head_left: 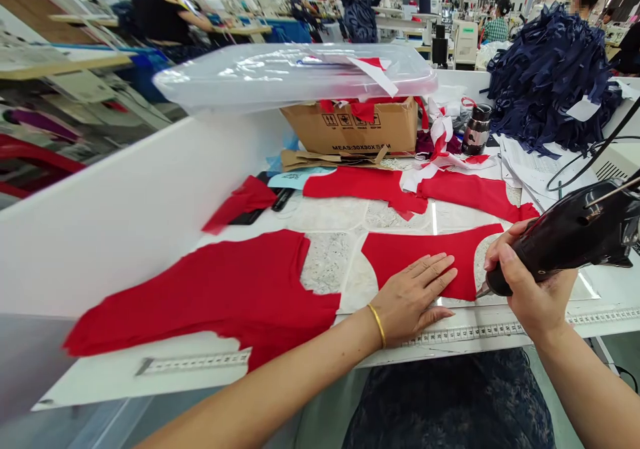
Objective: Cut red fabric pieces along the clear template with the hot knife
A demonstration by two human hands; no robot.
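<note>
Pressing a red fabric panel [425, 256], the left grip [413, 296] lies open and flat; the right grip [533, 282] wraps shut around a black handheld cutter [565, 236].

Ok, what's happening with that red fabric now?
Left hand flat on red fabric. Right hand gripping black handheld cutter, tip at fabric's edge. Tape measure just below.

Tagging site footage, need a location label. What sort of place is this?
Probably a garment factory: rows of workers at benches, red cut fabric pieces, and a heap of navy fabric strips.
</note>
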